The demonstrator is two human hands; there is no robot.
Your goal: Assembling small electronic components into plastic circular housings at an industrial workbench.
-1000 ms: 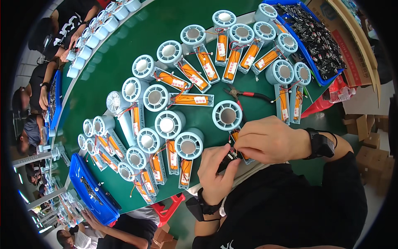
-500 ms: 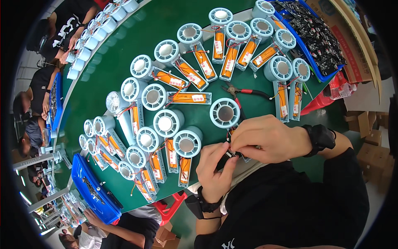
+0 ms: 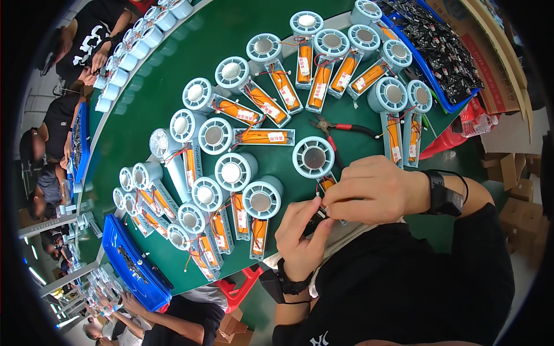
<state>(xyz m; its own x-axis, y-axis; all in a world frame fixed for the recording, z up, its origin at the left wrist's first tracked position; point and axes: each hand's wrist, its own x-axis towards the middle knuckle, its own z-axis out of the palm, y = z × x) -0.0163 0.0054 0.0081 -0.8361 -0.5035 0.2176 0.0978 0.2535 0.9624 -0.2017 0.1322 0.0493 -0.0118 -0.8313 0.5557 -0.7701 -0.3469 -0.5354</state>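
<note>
My left hand [image 3: 300, 233] is closed, thumb and fingers pinching a small black part [image 3: 317, 218], probably a circuit board. My right hand [image 3: 375, 189] comes in from the right, fingertips pressed together against the same spot. Whatever it grips is hidden behind its fingers. Just beyond both hands lies a light blue handheld fan [image 3: 313, 157] with a round slotted head. Its open handle, with an orange battery [image 3: 327, 183], runs back under my right hand. Red-handled cutting pliers [image 3: 350, 127] lie behind that fan, one handle reaching down towards my right hand.
Many similar fans [image 3: 261, 199] with exposed orange batteries and loose wires fan out over the green table [image 3: 156, 75]. A blue tray [image 3: 456, 86] of black parts stands far right; another blue tray [image 3: 130, 271] is at left. Co-workers sit along the left side.
My hands stay together at the black part, with a slight shift of the right hand and wrist. The view has moved slightly. The fans and pliers lie as before.
</note>
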